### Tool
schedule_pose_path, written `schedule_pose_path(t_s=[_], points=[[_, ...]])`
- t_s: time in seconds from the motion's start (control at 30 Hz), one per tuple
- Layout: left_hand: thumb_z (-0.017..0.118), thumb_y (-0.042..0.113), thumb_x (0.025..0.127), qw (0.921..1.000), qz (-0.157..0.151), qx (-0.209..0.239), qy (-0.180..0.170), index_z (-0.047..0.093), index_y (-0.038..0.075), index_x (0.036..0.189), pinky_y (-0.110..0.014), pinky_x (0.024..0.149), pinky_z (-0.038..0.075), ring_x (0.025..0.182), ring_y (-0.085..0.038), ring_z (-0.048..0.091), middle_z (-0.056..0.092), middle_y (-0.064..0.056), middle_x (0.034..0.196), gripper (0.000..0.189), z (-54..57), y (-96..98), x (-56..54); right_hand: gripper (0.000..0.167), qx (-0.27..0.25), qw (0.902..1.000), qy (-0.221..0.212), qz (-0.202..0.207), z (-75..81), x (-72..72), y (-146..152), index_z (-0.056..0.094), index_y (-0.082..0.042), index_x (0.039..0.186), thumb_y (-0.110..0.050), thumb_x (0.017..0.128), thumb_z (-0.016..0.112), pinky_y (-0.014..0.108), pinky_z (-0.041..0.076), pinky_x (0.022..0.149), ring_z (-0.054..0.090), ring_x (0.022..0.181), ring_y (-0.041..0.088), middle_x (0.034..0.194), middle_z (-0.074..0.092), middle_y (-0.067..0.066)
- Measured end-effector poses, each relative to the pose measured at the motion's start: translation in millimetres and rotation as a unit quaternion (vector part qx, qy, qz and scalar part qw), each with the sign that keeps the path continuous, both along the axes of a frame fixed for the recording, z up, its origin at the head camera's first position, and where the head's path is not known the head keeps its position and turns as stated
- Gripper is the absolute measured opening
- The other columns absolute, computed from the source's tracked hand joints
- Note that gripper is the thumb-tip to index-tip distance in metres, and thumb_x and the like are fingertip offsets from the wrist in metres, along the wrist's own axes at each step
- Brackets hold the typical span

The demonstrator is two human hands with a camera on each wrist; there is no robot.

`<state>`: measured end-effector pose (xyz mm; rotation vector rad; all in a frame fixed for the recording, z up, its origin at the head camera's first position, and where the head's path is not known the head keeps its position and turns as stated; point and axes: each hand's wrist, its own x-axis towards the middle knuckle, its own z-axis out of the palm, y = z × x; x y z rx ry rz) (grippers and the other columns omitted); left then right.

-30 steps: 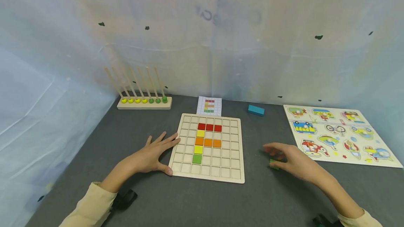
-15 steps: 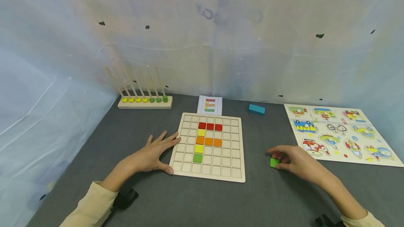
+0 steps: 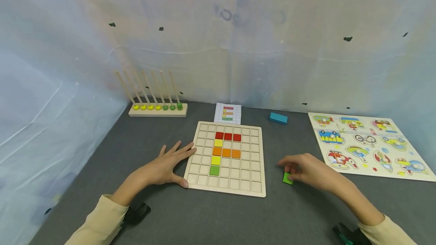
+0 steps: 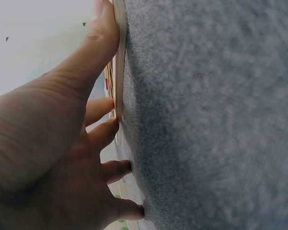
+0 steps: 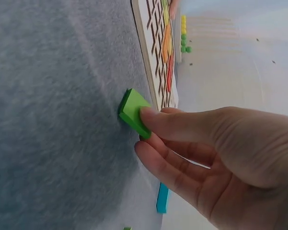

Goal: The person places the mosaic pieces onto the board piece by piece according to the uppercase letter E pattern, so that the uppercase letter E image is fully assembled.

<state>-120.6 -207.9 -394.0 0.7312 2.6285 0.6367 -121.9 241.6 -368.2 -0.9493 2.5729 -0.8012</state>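
My right hand pinches a green square tile between thumb and fingers, low over the table to the right of the wooden grid board. The tile is tilted. My left hand has its fingers spread, with the thumb at the board's lower left corner and fingertips at its left edge. On the board lie three red tiles in a row, a yellow tile, three orange tiles in a row, another yellow tile and a green tile.
A printed pattern card lies behind the board. A blue block sits to its right. At the back left stands a peg stand with yellow and green beads. A vehicle picture puzzle lies on the right. Plastic sheeting hangs behind the table.
My right hand first hovered over the green tile's spot, mostly hiding it; it now pinches the tile and has shifted slightly left toward the board. My left hand keeps its place.
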Motion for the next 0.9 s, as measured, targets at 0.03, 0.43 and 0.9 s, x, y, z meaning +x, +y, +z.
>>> schedule_pose_path(t_s=[0.03,0.43,0.9], points=[[0.079,0.055,0.067,1.0,0.0,-0.001,0.0,0.027,0.016,0.157,-0.075,0.106,-0.001,0.148,-0.044,0.003,0.014,-0.007,0.164,0.111,-0.5,0.1,-0.1,0.032,0.001,1.0,-0.001,0.002,0.9,-1.3,-3,0.068,-0.006,0.117,-0.003,0.085,0.074,0.025,0.05,0.066,0.058,0.078,0.002,0.087,0.064,-0.008],[0.08,0.056,0.066,1.0,0.001,0.001,-0.001,0.027,0.017,0.157,-0.075,0.106,-0.001,0.148,-0.044,0.003,0.014,-0.007,0.164,0.111,-2.1,-0.4,-0.7,0.029,-0.009,0.9994,0.03,0.014,13.9,-10.9,-43,0.07,-0.006,0.116,-0.003,0.087,0.073,0.026,0.053,0.07,0.06,0.082,0.004,0.09,0.067,-0.008],[0.081,0.053,0.066,1.0,0.002,0.001,-0.001,0.027,0.017,0.157,-0.074,0.106,-0.001,0.148,-0.043,0.003,0.014,-0.007,0.164,0.111,0.1,-0.4,-0.6,0.028,-0.046,0.9969,0.018,0.061,6.5,-27.2,-101,0.07,-0.005,0.116,-0.001,0.088,0.071,0.026,0.053,0.072,0.06,0.084,0.007,0.094,0.069,-0.001]])
